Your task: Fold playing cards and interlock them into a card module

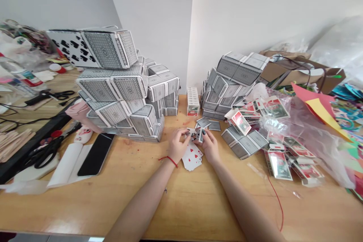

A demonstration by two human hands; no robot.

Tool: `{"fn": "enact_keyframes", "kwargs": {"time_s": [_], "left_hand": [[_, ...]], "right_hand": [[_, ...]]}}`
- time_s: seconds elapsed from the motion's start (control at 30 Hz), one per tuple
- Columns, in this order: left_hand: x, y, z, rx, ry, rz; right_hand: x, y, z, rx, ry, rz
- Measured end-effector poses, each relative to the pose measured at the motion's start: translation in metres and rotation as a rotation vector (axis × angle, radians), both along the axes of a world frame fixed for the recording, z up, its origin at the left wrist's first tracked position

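My left hand (178, 144) and my right hand (209, 144) meet over the middle of the wooden table (181, 196), fingers pinched together on a few small playing cards (197, 134). Under them a fanned pile of face-up cards (192, 157) with red hearts lies on the wood. A red string circles my left wrist. A couple of grey-backed cards (209, 124) lie just beyond my fingers.
Tall stack of grey patterned card boxes (119, 90) at left, another heap (232, 79) at right. A small upright red-and-white pack (193, 102) between them. Phone (95, 154), scissors (47, 151), wrapped packs (280, 159), plastic bag (312, 132), coloured paper (323, 109).
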State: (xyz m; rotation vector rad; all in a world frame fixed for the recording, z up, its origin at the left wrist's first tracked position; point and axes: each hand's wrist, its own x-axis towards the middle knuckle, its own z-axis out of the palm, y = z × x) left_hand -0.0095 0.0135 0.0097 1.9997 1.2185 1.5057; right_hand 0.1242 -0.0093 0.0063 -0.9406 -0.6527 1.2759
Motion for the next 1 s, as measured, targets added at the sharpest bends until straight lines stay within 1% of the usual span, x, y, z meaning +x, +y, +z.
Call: {"fn": "enact_keyframes", "kwargs": {"time_s": [0.1,0.23,0.47,0.6,0.73,0.87,0.93,1.0], "left_hand": [[0.002,-0.002,0.0,-0.019,0.057,-0.102],[0.003,-0.004,0.003,-0.041,0.142,-0.194],[0.002,-0.007,0.014,-0.002,0.257,-0.269],[0.001,-0.007,0.014,0.008,0.268,-0.28],[0.002,-0.007,0.007,-0.039,0.198,-0.271],[0.004,-0.006,0.004,-0.125,0.095,-0.203],[0.004,-0.006,0.004,-0.137,0.113,-0.192],[0.003,-0.006,0.006,-0.127,0.161,-0.211]], "right_hand": [[0.001,0.001,-0.002,-0.01,-0.004,-0.01],[0.001,0.0,-0.003,-0.044,-0.072,0.01],[0.001,-0.002,0.003,-0.039,-0.195,0.007],[0.001,-0.002,0.005,-0.027,-0.231,0.016],[0.001,0.0,0.002,-0.016,-0.204,-0.002],[0.002,0.001,-0.001,-0.038,-0.139,-0.013],[0.002,0.001,-0.001,-0.04,-0.122,-0.011],[0.001,0.0,0.0,-0.032,-0.122,-0.014]]}}
